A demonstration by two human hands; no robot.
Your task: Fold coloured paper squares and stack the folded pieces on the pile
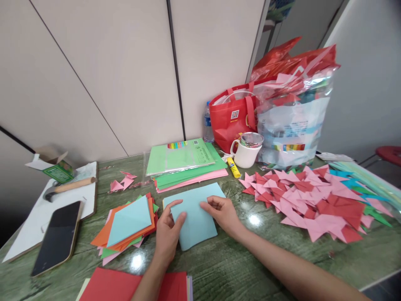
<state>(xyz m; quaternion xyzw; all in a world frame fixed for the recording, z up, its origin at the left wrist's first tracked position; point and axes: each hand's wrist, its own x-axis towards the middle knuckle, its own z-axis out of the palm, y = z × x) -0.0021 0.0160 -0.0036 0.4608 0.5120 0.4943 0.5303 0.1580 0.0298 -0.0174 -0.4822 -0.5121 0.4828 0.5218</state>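
Paper (pixel 199 228), pale blue, lies on the table (pixel 247 267) between the left hand (pixel 167 230) and the right hand (pixel 224 214). The left thumb and forefinger stand apart over its left side, blue showing in the gap. The right thumb reaches onto the right side with the fingers curled beside it; whether they pinch an edge, I cannot tell. The near part may be a separate sheet over the far part, but the join is hard to make out.

The step in hand looks like placing or squaring the paper, as I make out no sharp crease on it. The next move probably calls for steady fingers at matching edges, one hand keeping the paper flat while the other guides it.

A pile (pixel 130 221) of coloured squares sits just left of the left hand, and folded pieces (pixel 321 202) heap to the right.
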